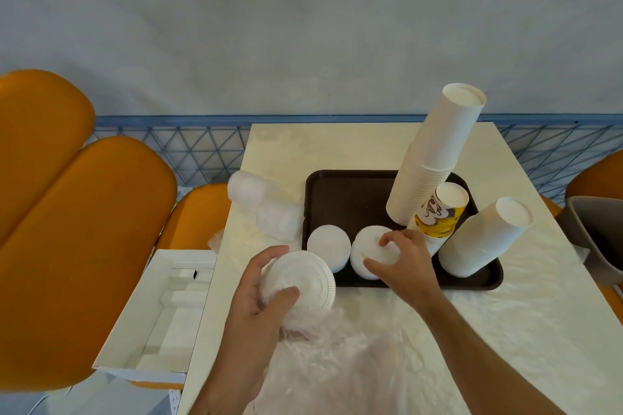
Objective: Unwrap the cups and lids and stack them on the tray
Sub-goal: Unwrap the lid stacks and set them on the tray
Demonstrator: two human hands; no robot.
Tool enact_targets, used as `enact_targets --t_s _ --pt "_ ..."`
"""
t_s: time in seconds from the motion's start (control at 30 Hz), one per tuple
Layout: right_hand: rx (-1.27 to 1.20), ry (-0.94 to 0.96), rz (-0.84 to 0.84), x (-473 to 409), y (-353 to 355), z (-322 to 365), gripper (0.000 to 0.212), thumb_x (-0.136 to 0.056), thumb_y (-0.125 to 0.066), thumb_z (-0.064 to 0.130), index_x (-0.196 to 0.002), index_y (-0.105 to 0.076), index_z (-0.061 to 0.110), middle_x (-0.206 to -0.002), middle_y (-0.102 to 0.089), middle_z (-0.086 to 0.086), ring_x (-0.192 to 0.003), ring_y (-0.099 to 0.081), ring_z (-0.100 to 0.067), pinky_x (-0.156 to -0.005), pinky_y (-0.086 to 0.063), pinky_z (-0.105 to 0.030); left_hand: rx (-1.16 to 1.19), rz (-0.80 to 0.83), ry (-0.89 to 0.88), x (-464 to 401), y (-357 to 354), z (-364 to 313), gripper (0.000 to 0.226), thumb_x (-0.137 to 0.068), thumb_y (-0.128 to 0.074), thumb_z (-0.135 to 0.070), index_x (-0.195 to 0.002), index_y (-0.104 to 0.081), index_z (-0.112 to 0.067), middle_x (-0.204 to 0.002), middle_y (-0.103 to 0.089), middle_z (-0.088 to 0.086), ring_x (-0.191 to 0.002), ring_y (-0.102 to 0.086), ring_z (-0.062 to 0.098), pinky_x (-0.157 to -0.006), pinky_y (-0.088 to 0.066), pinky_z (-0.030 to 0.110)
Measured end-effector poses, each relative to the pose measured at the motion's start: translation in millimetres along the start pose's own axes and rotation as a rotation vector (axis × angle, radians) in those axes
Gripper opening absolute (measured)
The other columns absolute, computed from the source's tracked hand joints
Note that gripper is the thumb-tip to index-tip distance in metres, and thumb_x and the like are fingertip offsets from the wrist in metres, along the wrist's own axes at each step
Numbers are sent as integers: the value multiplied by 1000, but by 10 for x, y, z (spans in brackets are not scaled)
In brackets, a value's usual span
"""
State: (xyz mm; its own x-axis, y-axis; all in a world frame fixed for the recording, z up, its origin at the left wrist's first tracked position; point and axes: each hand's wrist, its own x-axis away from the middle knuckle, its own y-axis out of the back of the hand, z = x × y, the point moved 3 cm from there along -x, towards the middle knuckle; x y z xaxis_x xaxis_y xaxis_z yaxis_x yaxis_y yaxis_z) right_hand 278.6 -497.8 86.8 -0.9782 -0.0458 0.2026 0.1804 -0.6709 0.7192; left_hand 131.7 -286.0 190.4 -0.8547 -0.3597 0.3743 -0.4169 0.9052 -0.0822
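1. The landmark is the dark tray on the table. On its near edge stand two stacks of white lids: one stack at the near left corner, and a second stack just to the right of it.
2. Our right hand is over this second stack, and its fingers curl around the top lids. We judge that we are setting lids down here, so we should line the rims up before we let go.
3. Our left hand is in front of the tray's near left corner. It grips a bundle of lids tilted toward us, above the loose plastic wrap.
4. Three cup stacks stand at the tray's right side; the tallest leans, so we should not push it.
5. One wrapped packet lies just left of the tray.
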Motion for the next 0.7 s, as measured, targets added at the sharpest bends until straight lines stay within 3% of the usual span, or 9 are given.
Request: enact_targets --t_s 0.27,0.7 --pt "114 25 40 -165 -236 -175 49 -77 -86 37 -115 -58 26 -142 -42 0 -122 -46 -19 -93 -43 -24 -13 -62 -1 -32 134 10 51 -88 -66 -2 -110 -62 -48 -118 -52 -17 -110 -50 26 -58 -61 41" --pt "178 21 67 -170 -358 -275 49 -74 -87 41 -110 -56 31 -144 -38 1 -122 -46 -19 -95 -49 -28 -4 -86 -13 -87 139 37 54 -88 -66 -2 -110 -61 -50 -119 -52 -16 -109 -51 23 -58 -60 39"
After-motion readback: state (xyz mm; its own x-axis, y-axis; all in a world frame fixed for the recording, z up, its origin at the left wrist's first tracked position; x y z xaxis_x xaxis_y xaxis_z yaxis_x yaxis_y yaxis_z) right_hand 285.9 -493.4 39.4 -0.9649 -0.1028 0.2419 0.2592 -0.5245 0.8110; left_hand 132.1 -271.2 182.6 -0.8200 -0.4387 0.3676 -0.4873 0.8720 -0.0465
